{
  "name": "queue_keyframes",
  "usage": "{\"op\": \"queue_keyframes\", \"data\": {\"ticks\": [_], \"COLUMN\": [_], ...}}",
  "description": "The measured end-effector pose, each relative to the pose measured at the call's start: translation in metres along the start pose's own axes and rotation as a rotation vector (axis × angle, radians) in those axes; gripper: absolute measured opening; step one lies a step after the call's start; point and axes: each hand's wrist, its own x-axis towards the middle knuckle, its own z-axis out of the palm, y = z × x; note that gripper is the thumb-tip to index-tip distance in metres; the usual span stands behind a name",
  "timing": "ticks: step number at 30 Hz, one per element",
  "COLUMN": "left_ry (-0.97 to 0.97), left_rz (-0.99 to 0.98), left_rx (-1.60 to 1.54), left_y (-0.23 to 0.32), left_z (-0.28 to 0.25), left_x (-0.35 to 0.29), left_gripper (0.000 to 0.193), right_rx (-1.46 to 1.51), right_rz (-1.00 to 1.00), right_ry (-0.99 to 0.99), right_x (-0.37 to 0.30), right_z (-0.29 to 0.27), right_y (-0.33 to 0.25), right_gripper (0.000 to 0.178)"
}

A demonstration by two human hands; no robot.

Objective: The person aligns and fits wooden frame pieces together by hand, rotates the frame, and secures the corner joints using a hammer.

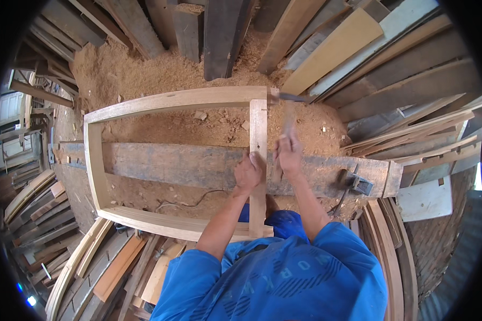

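Observation:
A pale rectangular wooden frame (258, 125) lies across a long, worn plank bench (177, 163). My left hand (248, 172) is closed round its right-hand rail, below a small dark hole in the wood. Just right of that rail, my right hand (289, 154) is closed on the wooden handle of what looks like a hammer (297, 98). Motion smears the handle. Its dark head is at the frame's far right corner, beside a short protruding wood end; I cannot tell whether they touch.
A dark metal tool (362, 185) with a rod sits on the bench's right part. Shavings (144, 69) cover the floor. Boards (332, 51) lean at the back and right; more timber (120, 267) is stacked at the near left. A cord (198, 202) lies below the bench.

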Motion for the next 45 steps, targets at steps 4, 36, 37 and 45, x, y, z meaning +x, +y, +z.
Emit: {"op": "queue_keyframes", "data": {"ticks": [4, 36, 37, 45], "left_ry": [0.006, -0.133, -0.134, -0.171], "left_rz": [0.020, -0.052, -0.049, -0.475], "left_rx": [0.032, -0.127, -0.129, -1.160], "left_y": [-0.008, 0.064, 0.061, -0.003], "left_z": [0.004, -0.015, -0.013, 0.034], "left_x": [0.000, 0.123, 0.125, 0.188], "left_gripper": [0.043, 0.075, 0.075, 0.079], "right_rx": [-0.116, -1.329, -1.249, -0.590], "right_rz": [0.136, 0.224, 0.148, -0.014], "right_ry": [-0.103, -0.668, -0.625, 0.012], "right_x": [-0.003, 0.185, 0.179, 0.049], "right_z": [-0.015, 0.036, 0.023, -0.065], "right_y": [0.002, -0.200, -0.201, -0.062], "right_gripper": [0.054, 0.045, 0.044, 0.026]}}
